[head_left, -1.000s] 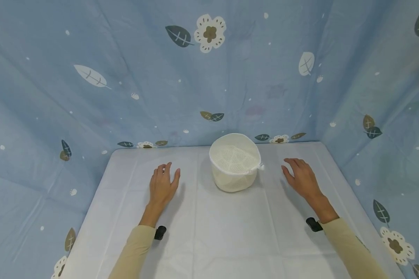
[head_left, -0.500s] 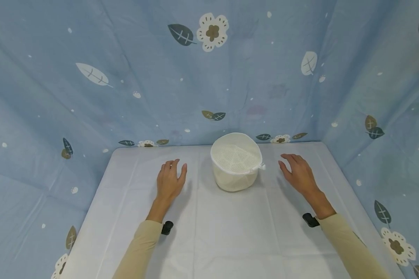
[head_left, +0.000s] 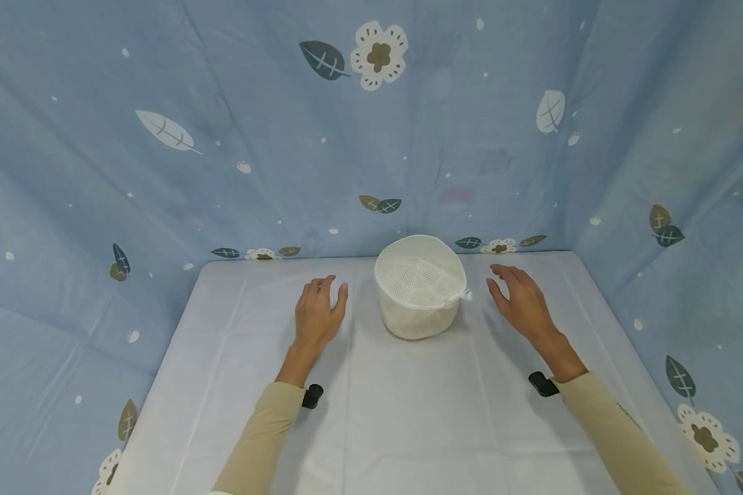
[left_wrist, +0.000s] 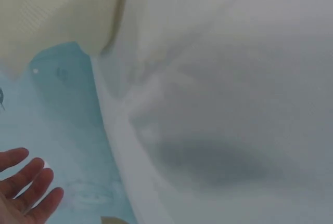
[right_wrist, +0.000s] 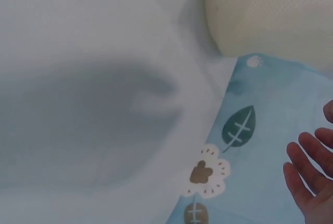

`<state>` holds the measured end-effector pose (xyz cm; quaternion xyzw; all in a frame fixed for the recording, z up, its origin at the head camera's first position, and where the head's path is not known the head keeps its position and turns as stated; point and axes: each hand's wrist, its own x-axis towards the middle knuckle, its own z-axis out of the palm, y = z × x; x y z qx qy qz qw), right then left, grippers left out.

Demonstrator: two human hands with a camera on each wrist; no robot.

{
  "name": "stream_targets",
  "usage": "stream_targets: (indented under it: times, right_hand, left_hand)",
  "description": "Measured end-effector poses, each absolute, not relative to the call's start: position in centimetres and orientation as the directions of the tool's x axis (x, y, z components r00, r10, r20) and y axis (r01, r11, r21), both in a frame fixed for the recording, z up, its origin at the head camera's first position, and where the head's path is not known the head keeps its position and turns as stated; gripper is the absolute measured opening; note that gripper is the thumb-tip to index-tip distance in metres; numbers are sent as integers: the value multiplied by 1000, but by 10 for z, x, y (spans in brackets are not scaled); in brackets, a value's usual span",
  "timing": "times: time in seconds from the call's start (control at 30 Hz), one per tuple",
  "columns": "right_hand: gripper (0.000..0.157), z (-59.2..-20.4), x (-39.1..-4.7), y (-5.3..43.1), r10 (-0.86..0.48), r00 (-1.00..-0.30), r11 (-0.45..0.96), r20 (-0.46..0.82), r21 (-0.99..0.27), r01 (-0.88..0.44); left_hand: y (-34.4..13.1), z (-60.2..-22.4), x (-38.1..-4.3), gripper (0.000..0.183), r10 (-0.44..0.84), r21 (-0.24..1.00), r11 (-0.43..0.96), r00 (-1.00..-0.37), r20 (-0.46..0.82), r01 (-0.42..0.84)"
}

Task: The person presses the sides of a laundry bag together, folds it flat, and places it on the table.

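A cream mesh laundry bag (head_left: 417, 316) with a white rim stands upright near the back of the table, its round mouth facing up. A small white tie sticks out at the right of its rim. My left hand (head_left: 319, 314) is held to the left of the bag, fingers relaxed and nothing in them. On the other side, my right hand (head_left: 521, 300) hovers a little apart from the bag, its fingers loosely bent and bare. Both wrist views catch part of the bag's side (left_wrist: 62, 16), and there the fingers of each hand spread apart.
A white cloth covers the table (head_left: 421, 412). Behind it and along both sides hangs a blue curtain (head_left: 272, 137) printed with leaves and flowers. Small black devices sit at the left wrist (head_left: 312, 397) and right wrist (head_left: 543, 384).
Both hands have moved inward toward the bag and slightly farther forward, the left hand more than the right. The bag has stayed in place.
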<state>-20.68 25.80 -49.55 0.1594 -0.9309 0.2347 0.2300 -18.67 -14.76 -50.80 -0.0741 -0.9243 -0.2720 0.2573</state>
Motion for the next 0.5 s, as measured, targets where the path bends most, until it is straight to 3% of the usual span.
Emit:
stream_targets:
  times: [0.5]
  right_hand:
    - [33, -482, -217, 234, -184, -868, 778, 461, -472, -416]
  left_hand:
    - [-112, -498, -200, 41, 2, 540, 784, -872, 489, 305]
